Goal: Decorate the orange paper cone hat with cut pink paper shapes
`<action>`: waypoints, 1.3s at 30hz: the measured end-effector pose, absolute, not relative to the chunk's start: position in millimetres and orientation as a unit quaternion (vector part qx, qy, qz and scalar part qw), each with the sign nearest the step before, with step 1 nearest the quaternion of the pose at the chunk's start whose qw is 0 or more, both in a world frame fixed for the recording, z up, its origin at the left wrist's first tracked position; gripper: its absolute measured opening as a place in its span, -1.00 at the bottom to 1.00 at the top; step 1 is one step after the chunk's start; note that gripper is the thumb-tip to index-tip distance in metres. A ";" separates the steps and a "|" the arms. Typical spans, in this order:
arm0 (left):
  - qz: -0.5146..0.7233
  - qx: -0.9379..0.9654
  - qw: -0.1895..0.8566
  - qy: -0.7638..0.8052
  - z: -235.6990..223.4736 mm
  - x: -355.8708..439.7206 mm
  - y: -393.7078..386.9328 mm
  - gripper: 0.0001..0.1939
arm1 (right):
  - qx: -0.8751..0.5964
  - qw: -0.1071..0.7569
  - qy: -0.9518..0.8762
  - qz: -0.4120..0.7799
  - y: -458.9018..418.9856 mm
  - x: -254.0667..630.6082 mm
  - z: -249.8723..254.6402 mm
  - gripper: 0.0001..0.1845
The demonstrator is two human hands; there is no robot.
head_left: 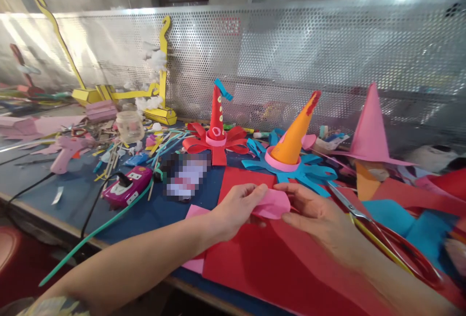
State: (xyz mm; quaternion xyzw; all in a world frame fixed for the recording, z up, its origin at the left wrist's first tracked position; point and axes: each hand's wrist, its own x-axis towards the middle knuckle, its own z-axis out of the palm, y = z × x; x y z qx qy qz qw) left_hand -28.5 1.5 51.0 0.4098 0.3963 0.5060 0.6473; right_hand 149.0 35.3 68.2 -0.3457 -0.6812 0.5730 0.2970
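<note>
Between my two hands is a small pink piece of paper, slightly curved. My left hand pinches its left end between thumb and fingers. At the right end, the thumb and fingers of my right hand close on the same paper. Both hands are just above a large red sheet on the table. Part of another pink sheet sticks out from under the red sheet's left side. Scissors with red handles lie beside my right forearm.
Behind my hands stand a red cone on red loops, an orange cone on blue loops and a pink cone hat. Leftward lie a phone, a purple power strip and a pink glue gun. A perforated metal screen backs the table.
</note>
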 end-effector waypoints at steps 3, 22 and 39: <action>0.527 0.404 0.622 0.416 44.2 -32.2 3.4 -0.56 | -0.338 0.287 -0.644 0.624 36.3 142.5 68.9 -0.52; 0.534 0.391 0.628 0.409 42.9 -36.1 -3.5 -0.75 | -0.348 0.289 -0.822 0.347 27.3 155.3 67.4 -0.83; 0.456 0.647 0.407 0.456 54.7 -37.2 -13.9 -0.74 | -0.378 0.300 -0.828 0.285 25.2 160.7 62.4 -0.89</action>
